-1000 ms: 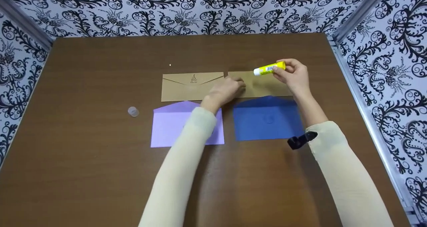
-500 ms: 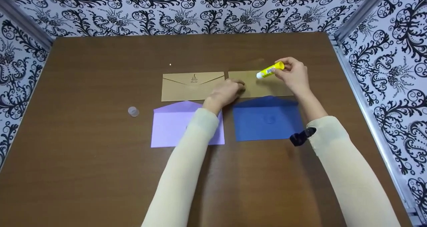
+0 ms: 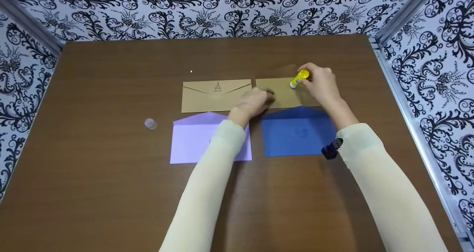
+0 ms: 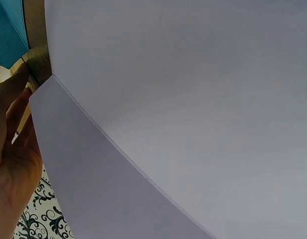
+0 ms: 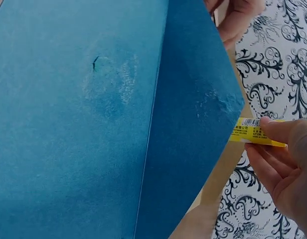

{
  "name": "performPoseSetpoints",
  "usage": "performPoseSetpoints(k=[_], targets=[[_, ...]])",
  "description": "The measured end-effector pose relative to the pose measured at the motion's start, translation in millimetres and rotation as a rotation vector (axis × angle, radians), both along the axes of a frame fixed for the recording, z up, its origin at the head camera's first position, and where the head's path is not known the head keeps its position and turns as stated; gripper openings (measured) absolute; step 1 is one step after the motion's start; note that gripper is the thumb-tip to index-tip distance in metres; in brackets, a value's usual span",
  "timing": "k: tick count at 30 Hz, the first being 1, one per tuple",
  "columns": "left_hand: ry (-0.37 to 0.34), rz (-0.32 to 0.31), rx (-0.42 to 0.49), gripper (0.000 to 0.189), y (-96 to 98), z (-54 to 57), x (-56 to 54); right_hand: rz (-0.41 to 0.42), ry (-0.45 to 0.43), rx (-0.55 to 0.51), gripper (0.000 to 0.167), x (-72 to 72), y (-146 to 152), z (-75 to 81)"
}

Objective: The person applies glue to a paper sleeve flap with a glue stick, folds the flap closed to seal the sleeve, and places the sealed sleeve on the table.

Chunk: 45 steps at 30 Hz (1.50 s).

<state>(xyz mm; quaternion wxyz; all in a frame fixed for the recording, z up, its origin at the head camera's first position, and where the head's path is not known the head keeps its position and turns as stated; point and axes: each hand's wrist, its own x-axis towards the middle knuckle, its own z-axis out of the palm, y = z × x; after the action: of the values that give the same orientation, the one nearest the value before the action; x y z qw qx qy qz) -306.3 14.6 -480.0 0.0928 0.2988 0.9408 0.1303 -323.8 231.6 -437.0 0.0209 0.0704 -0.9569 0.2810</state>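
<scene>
In the head view, my right hand pinches a yellow glue stick between thumb and fingers. The stick's white end points down at the right brown envelope, seemingly touching it. My left hand rests its fingers at that envelope's left edge; the fingertips are partly hidden. A second brown envelope with a small dark print lies left of it. Nearer me are a purple envelope, partly under my left forearm, and a blue envelope. The right wrist view shows the glue stick beyond the blue flap, its tip hidden.
A small translucent cap lies on the brown table to the left. A tiny white speck sits behind the brown envelopes. Patterned panels in metal frames stand behind and at both sides.
My right hand has moved slightly left, tilting the glue stick from nearly level to steeply downward with its white end on or near the right brown envelope. The left hand has stayed nearly still.
</scene>
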Motion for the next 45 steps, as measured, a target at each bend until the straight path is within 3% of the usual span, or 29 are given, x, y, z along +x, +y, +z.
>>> performPoseSetpoints(k=[9, 18, 25, 34, 42, 45], targets=[[0.006, 0.014, 0.009, 0.025, 2.1, 1.7, 0.4, 0.135, 0.035, 0.158, 0.027, 2.9, -3.4, 3.0], [0.004, 0.018, 0.025, 0.024, 0.2, -1.9, 0.1, 0.181, 0.067, 0.172, 0.025, 12.7, 3.0, 1.5], [-0.001, 0.027, 0.071, 0.026, -1.0, -4.7, 0.7, 0.266, 0.128, 0.204, 0.021, 18.9, 4.7, -4.3], [-0.014, 0.021, 0.057, 0.026, 1.0, -3.0, 1.2, 0.346, 0.205, 0.258, 0.025, 15.4, 6.6, -9.6], [-0.006, 0.026, 0.038, 0.025, 2.1, 0.1, 1.8, 0.313, 0.172, 0.286, 0.028, 16.1, 11.7, -5.7], [-0.007, 0.025, 0.032, 0.024, 2.1, 0.3, 1.5, 0.339, 0.204, 0.294, 0.026, 19.0, 11.9, -5.2]])
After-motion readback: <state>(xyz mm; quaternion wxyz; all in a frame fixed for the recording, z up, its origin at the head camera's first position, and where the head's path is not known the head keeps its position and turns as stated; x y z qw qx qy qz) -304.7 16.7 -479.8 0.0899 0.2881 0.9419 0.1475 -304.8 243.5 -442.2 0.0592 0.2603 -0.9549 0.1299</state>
